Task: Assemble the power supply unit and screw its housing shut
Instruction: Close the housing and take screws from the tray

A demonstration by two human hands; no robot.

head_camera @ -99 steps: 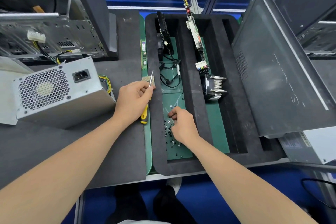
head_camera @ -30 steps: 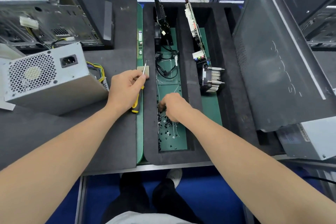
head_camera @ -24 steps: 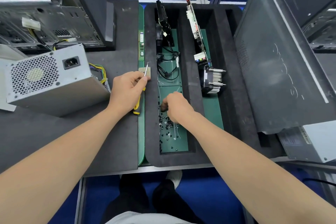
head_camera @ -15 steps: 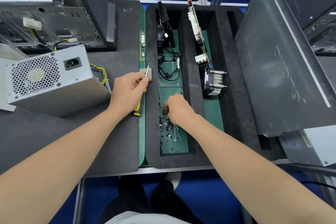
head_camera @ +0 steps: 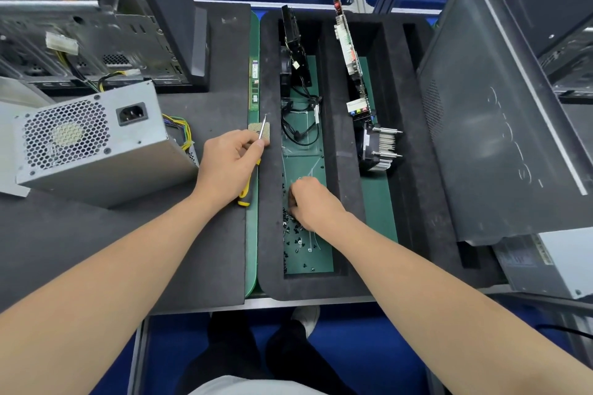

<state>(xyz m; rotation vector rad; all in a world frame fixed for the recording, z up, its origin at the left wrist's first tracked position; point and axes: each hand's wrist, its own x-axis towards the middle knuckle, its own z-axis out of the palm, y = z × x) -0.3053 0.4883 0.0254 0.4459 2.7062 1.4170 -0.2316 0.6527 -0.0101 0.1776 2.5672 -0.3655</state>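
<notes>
Pointing tip away, screwdriver [head_camera: 246, 194] lies gripped in left hand [head_camera: 229, 167].

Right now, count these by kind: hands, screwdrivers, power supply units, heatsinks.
Hands: 2, left hand and right hand
Screwdriver: 1
Power supply unit: 1
Heatsink: 1
Total: 5

My right grip [head_camera: 313, 205] is down in a narrow slot of the foam tray [head_camera: 340, 282], with walls close at 3 and 9 o'clock. Loose screws [head_camera: 293, 234] litter the slot floor toward 6, and black cables [head_camera: 298, 125] block 12. My left grip [head_camera: 229, 167] holds the screwdriver [head_camera: 248, 192]. The power supply unit [head_camera: 96, 144] stands near at its 9, with bare tabletop [head_camera: 160, 250] open from 6 to 8. Beyond the tray at 3, a leaning side panel [head_camera: 497, 138] closes the way.
</notes>
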